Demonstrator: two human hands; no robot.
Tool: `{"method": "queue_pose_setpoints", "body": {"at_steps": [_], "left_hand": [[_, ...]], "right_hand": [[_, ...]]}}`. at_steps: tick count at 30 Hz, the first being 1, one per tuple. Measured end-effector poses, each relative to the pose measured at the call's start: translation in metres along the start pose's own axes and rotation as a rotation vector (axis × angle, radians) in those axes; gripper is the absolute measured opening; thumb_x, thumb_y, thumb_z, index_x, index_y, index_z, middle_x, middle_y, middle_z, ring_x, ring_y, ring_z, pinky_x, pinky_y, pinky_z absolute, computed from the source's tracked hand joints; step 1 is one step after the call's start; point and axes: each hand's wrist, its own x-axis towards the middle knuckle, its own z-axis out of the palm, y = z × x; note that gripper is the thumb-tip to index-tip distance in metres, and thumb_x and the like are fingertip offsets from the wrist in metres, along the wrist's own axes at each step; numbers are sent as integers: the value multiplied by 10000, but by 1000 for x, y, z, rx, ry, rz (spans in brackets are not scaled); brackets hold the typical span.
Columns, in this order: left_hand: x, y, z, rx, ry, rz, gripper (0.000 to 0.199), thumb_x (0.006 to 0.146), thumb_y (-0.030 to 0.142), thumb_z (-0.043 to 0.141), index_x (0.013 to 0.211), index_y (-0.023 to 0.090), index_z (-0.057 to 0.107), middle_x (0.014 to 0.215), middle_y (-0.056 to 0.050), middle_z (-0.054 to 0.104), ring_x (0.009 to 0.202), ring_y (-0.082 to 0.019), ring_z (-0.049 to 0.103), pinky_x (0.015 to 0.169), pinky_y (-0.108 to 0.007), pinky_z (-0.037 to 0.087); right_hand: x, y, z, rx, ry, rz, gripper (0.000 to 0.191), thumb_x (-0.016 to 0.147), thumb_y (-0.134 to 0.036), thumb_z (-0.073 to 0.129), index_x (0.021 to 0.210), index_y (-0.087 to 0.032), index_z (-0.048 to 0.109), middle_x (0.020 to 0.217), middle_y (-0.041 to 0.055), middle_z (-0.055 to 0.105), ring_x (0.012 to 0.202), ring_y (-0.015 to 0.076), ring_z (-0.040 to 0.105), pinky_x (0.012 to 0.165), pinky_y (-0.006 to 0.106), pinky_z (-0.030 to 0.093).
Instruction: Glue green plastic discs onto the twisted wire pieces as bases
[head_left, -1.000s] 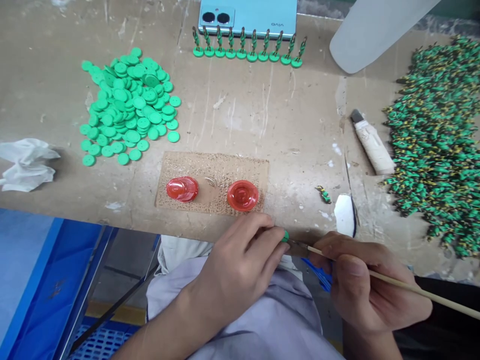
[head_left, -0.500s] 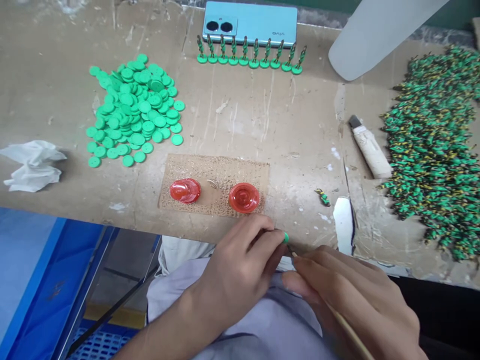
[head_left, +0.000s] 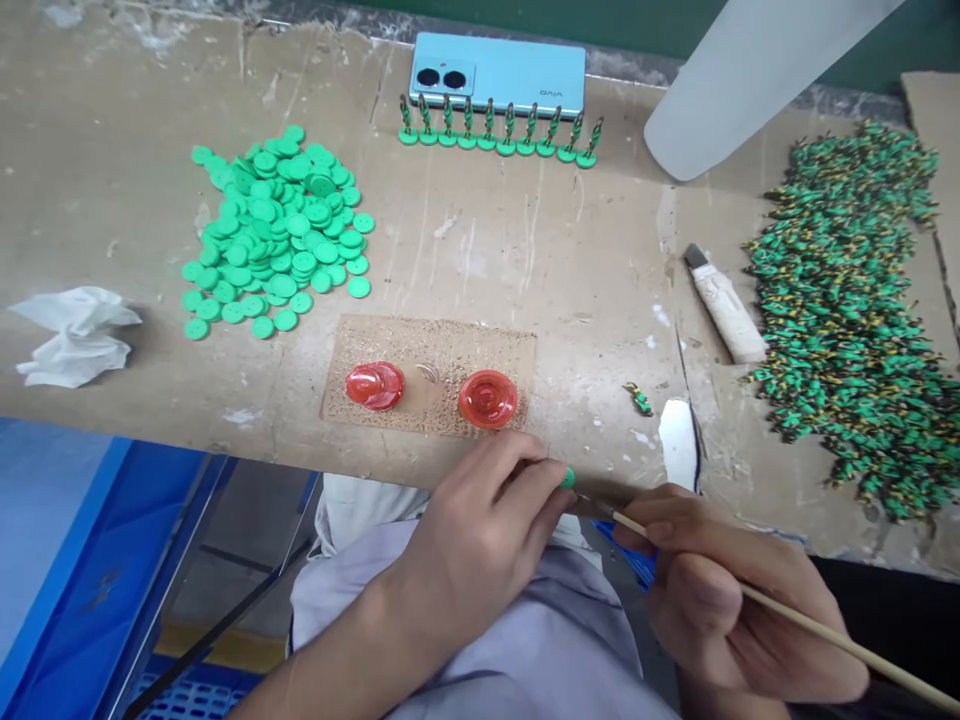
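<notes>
My left hand (head_left: 487,530) is closed at the table's front edge, pinching a small green disc (head_left: 568,478); anything else in those fingers is hidden. My right hand (head_left: 742,590) grips a thin brush (head_left: 795,615) with a pale wooden handle, its dark tip pointing at the disc. Whether the tip touches the disc I cannot tell. Just beyond my left hand, a red cup (head_left: 488,400) and a red lump-like piece (head_left: 374,386) sit on a speckled cardboard piece (head_left: 427,335). One small green and yellow figurine (head_left: 639,399) lies beyond my right hand.
Green discs (head_left: 281,240) are heaped at the left, near a crumpled tissue (head_left: 75,335). Several figurines on green bases (head_left: 506,140) stand before a blue phone (head_left: 517,75). A white cylinder (head_left: 742,90), a wrapped blade (head_left: 726,305) and a figurine pile (head_left: 847,320) occupy the right.
My right hand has drawn back to the right and turned over, taking the brush a little away from the left fingers. My left hand stays nearly still. The view has shifted slightly.
</notes>
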Motion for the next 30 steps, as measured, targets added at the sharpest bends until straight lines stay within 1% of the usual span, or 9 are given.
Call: {"method": "queue_pose_setpoints", "body": {"at_steps": [4,10,13,17,20,24,26,28,30], "left_hand": [[0,2,-1,1,-3,-3,68,1029,82,668,1076,123,694,1016,-67,688,915,-184,685,828,-310,608],[0,3,-1,-4,-10,-7,69,1030,84,669,1083,116,699,1018,-68,682,921,-184,686,836,-309,607],[0,2,0,-4,-4,-3,66,1030,83,667,1079,112,701,1015,-68,682,922,-184,686,841,-307,605],[1,2,-1,-1,-4,-1,72,1023,68,666,1073,109,699,1022,-73,683,929,-188,687,845,-309,606],[0,1,-1,0,0,1,72,1020,66,666,1068,111,695,1018,-74,683,923,-191,687,832,-313,606],[0,0,0,-12,2,1,99,1021,47,641,1078,113,688,1022,-79,687,911,-191,687,807,-315,606],[1,0,-1,-24,-2,-2,104,1032,50,625,1086,113,686,1023,-80,687,903,-185,681,792,-310,605],[1,1,-3,-33,-9,-5,103,1041,59,612,1091,113,683,1026,-82,683,900,-179,673,777,-300,604],[1,2,-3,-39,-13,-5,114,1044,54,601,1100,113,680,1022,-81,678,896,-174,666,761,-288,602]], "right_hand": [[3,10,9,27,50,-62,98,1048,-216,622,1034,-193,717,753,32,712,601,181,680,541,319,576],[2,16,13,18,96,-108,148,1073,-236,586,1000,-190,707,713,11,676,545,153,620,497,302,531],[0,19,16,-2,106,-131,145,1074,-233,591,995,-183,702,715,10,673,551,147,616,498,295,527],[-2,21,17,-33,91,-125,138,1072,-195,573,1029,-176,703,746,22,696,594,154,643,531,301,558],[3,15,11,-56,7,-132,122,1070,-178,572,1054,-170,692,774,32,711,632,165,670,540,300,575],[18,-8,1,-228,-229,-203,59,1047,-117,630,1037,-147,680,839,56,730,719,162,708,613,278,612],[24,-21,0,-331,-329,-221,62,1036,-106,665,1000,-156,676,820,39,726,724,154,713,633,266,605],[25,-30,3,-390,-361,-237,101,1030,-94,679,966,-171,667,774,14,713,706,146,710,623,264,595],[23,-33,8,-427,-313,-246,125,1018,-82,695,942,-177,668,737,-3,699,689,146,708,611,270,594]]}}
